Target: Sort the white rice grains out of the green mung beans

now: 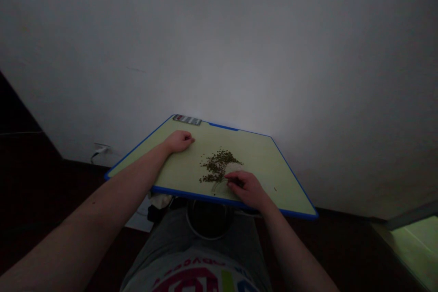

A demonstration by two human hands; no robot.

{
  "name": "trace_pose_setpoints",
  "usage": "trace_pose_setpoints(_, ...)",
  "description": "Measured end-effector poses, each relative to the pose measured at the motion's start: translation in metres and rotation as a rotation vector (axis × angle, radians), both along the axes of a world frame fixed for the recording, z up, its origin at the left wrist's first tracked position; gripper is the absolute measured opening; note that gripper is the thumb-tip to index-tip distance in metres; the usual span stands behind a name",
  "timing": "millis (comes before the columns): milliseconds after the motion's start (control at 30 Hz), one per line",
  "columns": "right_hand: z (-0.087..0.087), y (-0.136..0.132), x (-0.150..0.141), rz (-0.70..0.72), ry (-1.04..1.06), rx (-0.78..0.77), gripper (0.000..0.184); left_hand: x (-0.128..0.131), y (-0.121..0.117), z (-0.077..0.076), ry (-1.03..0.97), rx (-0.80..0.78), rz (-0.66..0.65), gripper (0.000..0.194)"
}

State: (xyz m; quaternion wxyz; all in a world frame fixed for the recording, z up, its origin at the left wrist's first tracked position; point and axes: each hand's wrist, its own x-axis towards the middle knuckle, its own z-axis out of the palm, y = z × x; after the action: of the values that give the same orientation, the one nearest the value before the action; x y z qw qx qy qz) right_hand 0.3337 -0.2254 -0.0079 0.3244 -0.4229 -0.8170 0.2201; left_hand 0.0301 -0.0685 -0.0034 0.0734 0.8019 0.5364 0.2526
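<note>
Small dark green-brown grains (219, 162), perhaps beans or seeds, lie in a loose heap on a pale yellow-green board (263, 155) with a blue rim. A pale whitish patch (233, 167) adjoins the heap on its right side. My right hand (249, 188) rests at the heap's lower right edge, thumb and fingers drawn together; whatever is between the fingertips is too small to make out. Left of the heap, my left hand (178, 141) lies on the board with curled fingers, apart from the grains. The inside of that hand is hidden.
A flat grey item with marked bands (187, 120) lies at the board's far left corner. Below the near edge, a round dark bowl (208, 221) sits at my lap. A pale wall (219, 54) rises behind the board, with a plugged-in socket (101, 148) low on the left.
</note>
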Motion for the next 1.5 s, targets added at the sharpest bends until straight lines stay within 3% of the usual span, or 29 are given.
trace_pose_setpoints(500,-0.001,-0.007,0.005,-0.021,0.027,-0.016,0.025,-0.001,0.000,0.000,0.025,0.008,-0.010,0.033)
trace_pose_setpoints(567,-0.001,-0.006,0.005,-0.073,0.034,-0.006,0.024,-0.001,0.001,-0.001,0.024,0.007,-0.012,0.033)
trace_pose_setpoints(767,-0.004,0.002,0.007,-0.404,0.129,0.058,0.025,-0.002,0.002,-0.001,0.020,0.015,-0.006,0.034)
trace_pose_setpoints(900,-0.005,0.008,0.008,-0.485,0.120,0.058,0.027,-0.001,0.001,-0.001,0.014,0.014,-0.012,0.034)
trace_pose_setpoints(1500,-0.005,0.007,0.009,-0.441,0.091,0.012,0.024,0.000,0.000,0.000,0.020,0.016,-0.013,0.034)
